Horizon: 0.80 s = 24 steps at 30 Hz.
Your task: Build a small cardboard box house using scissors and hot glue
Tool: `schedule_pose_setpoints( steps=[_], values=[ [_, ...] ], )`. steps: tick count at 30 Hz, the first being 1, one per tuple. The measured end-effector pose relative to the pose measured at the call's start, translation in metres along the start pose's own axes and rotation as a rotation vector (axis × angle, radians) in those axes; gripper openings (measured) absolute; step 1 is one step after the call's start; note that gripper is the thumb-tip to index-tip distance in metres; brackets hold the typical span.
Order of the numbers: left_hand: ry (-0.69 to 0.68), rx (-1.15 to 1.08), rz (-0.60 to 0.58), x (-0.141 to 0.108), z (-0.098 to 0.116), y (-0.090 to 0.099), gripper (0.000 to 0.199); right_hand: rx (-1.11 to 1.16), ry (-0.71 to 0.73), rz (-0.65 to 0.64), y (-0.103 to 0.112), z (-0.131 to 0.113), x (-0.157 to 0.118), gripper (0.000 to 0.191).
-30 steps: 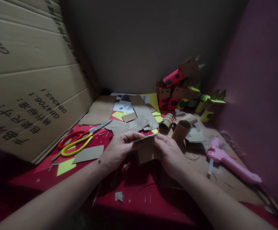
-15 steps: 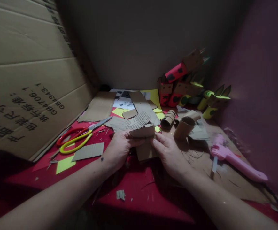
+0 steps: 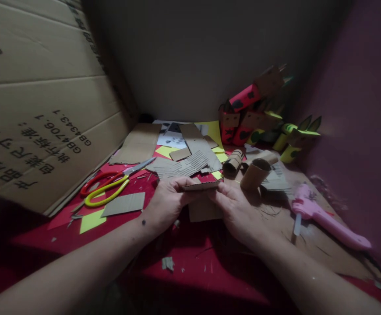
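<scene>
Between both hands is a small cardboard piece (image 3: 202, 186), its edge turned toward me. My left hand (image 3: 168, 202) pinches its left end, with thumb and fingers closed on it. At the other end my right hand (image 3: 232, 204) grips it the same way. Just below lies a flat cardboard rectangle (image 3: 204, 210), partly covered by my fingers. Corrugated cardboard strips (image 3: 180, 167) lie right beyond the held piece. Two cardboard tubes stand near my right hand: an upright tube (image 3: 255, 176) and a tube lying on its side (image 3: 232, 162).
Scissors (image 3: 107, 192) with red and yellow handles lie at left beside a cardboard scrap (image 3: 125, 204). A pink glue gun (image 3: 325, 218) rests at right on a cardboard sheet (image 3: 338, 262). Painted tube figures (image 3: 243, 127) stand at the back. A large carton (image 3: 46, 96) walls the left.
The held cardboard has tilted, so its broad front face has turned to a thin edge. Both hands keep their grip. The whole view has shifted slightly.
</scene>
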<state>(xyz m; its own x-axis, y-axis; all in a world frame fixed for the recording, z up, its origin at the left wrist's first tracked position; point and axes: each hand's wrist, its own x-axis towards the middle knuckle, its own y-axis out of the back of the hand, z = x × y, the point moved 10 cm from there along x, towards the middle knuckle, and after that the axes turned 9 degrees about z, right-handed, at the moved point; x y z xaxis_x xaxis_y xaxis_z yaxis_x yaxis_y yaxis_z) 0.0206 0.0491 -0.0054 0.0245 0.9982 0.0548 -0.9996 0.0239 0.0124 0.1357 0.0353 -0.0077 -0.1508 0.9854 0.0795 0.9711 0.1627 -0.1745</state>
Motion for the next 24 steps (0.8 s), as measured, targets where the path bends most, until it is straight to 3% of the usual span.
schedule_pose_setpoints(
  steps=[5, 12, 19, 24],
  values=[
    [-0.225, 0.147, 0.014, -0.005, 0.019, -0.001, 0.010, -0.039, 0.018, 0.046, 0.004, -0.004, -0.001, 0.018],
    [-0.292, 0.112, -0.008, -0.008, 0.018, -0.003, 0.007, 0.173, -0.013, 0.108, 0.007, 0.006, -0.002, 0.002],
    [-0.366, 0.160, -0.052, -0.008, 0.027, -0.011, 0.011, 0.275, -0.090, 0.137, 0.015, 0.019, 0.003, 0.008],
    [-0.491, 0.222, -0.143, -0.012, 0.035, -0.017, 0.028, 0.266, -0.122, 0.164, 0.017, 0.024, 0.004, 0.012]
  ],
)
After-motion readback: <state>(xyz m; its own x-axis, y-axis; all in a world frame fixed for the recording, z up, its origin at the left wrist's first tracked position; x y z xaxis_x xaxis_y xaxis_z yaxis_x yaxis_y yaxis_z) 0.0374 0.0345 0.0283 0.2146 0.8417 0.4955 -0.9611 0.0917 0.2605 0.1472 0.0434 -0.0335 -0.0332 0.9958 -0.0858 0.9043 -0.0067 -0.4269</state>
